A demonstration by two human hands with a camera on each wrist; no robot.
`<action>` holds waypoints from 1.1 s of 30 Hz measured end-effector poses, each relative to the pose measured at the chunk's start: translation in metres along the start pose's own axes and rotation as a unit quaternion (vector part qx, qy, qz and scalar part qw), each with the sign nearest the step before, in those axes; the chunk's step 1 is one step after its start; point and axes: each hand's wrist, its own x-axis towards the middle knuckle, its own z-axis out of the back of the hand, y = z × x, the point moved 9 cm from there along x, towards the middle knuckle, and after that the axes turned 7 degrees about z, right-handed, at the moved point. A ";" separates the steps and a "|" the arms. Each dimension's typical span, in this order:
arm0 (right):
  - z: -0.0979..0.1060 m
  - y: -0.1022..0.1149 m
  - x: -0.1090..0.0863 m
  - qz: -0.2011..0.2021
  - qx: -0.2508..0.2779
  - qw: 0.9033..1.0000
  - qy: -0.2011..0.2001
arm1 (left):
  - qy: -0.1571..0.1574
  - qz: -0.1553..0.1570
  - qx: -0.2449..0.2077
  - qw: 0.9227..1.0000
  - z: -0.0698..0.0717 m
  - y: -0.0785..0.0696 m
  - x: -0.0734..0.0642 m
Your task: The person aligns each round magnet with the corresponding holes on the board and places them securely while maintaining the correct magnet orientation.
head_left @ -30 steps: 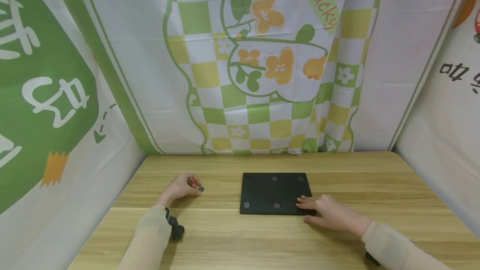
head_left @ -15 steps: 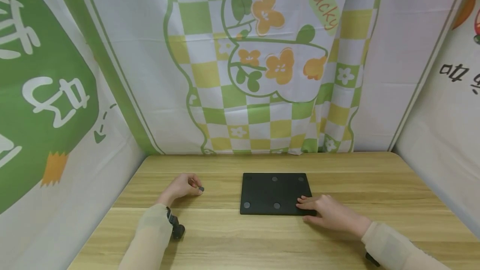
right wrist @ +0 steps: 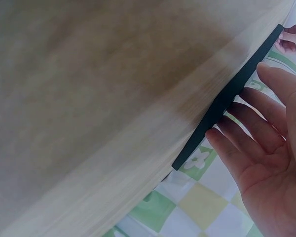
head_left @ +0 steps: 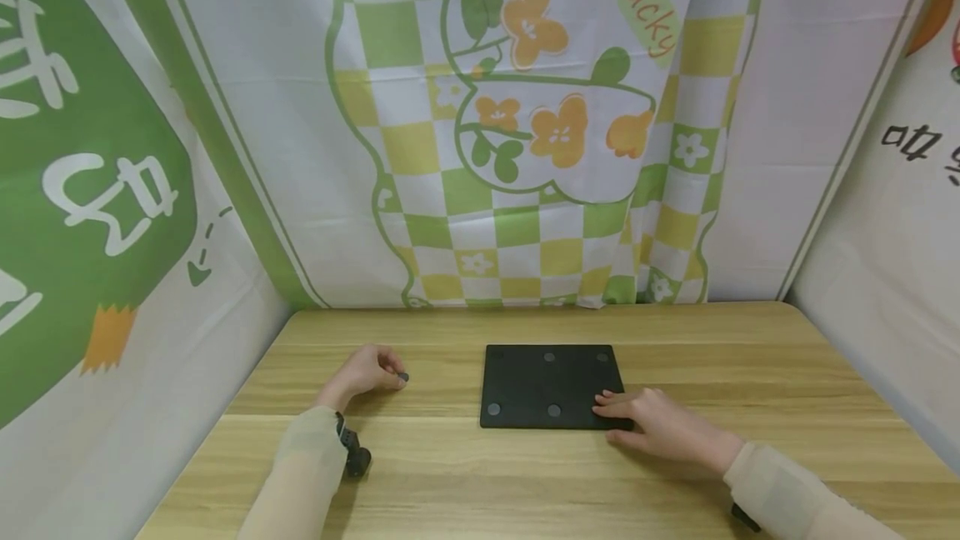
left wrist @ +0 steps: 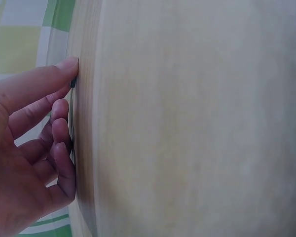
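A small dark round disc [head_left: 403, 377] is pinched between the thumb and fingers of my left hand [head_left: 367, 371], low over the table on the left. In the left wrist view the disc [left wrist: 73, 82] is mostly covered by the thumb tip. A flat black rectangular board [head_left: 525, 386] lies on the table, with several grey round pads on its upper face, among them a near-left pad [head_left: 493, 409]. My right hand [head_left: 663, 425] rests on its near-right corner with fingers extended, hiding that corner. The right wrist view sees the board [right wrist: 227, 98] edge-on beside the fingertips.
The wood-grain table [head_left: 450, 482] has a rounded far edge against a green-and-white checked curtain [head_left: 517, 232]. Printed cloth walls stand at left and right. A black camera [head_left: 357, 462] is strapped at the left wrist.
The disc has turned slightly in my left fingers and now appears more edge-on. The left wrist has shifted a touch to the right. My right hand and the board have stayed put.
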 end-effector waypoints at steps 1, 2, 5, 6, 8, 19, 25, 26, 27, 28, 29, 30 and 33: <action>0.000 0.000 0.000 0.001 -0.001 1.000 -0.001 | -0.001 -0.001 0.001 1.000 0.000 0.000 0.000; 0.000 0.000 0.000 0.001 -0.002 1.000 0.000 | -0.002 -0.002 0.003 1.000 0.000 0.000 0.000; 0.000 0.000 0.000 0.000 -0.002 1.000 0.001 | -0.001 -0.003 0.004 1.000 -0.001 -0.001 0.000; 0.001 0.000 0.000 0.001 -0.003 1.000 0.000 | 0.001 -0.002 0.005 1.000 -0.001 -0.001 0.000; 0.001 0.000 0.000 0.000 -0.003 1.000 0.000 | 0.003 0.000 0.004 1.000 -0.002 -0.001 0.000; 0.001 0.000 0.000 0.003 -0.003 1.000 0.000 | 0.005 0.001 0.025 1.000 -0.002 -0.006 0.000; 0.001 0.000 0.000 0.004 0.003 1.000 -0.002 | 0.007 -0.004 0.024 1.000 -0.003 -0.008 -0.001; 0.001 0.000 0.000 0.004 0.001 1.000 -0.003 | 0.006 -0.006 0.025 1.000 -0.004 -0.008 -0.001; 0.001 0.000 0.000 0.004 0.000 1.000 -0.003 | 0.004 -0.007 0.025 1.000 -0.004 -0.007 -0.001; 0.001 0.000 0.000 0.004 -0.001 1.000 -0.004 | 0.003 -0.007 0.023 1.000 -0.004 -0.007 -0.001; 0.001 0.000 0.000 0.005 -0.002 1.000 -0.004 | 0.001 -0.008 0.025 1.000 -0.004 -0.007 0.000; 0.001 0.000 0.000 0.005 -0.003 1.000 -0.004 | 0.000 -0.010 0.025 1.000 -0.004 -0.006 0.000; 0.000 0.000 0.000 0.005 -0.002 1.000 -0.002 | -0.002 -0.013 0.023 1.000 -0.004 -0.005 0.000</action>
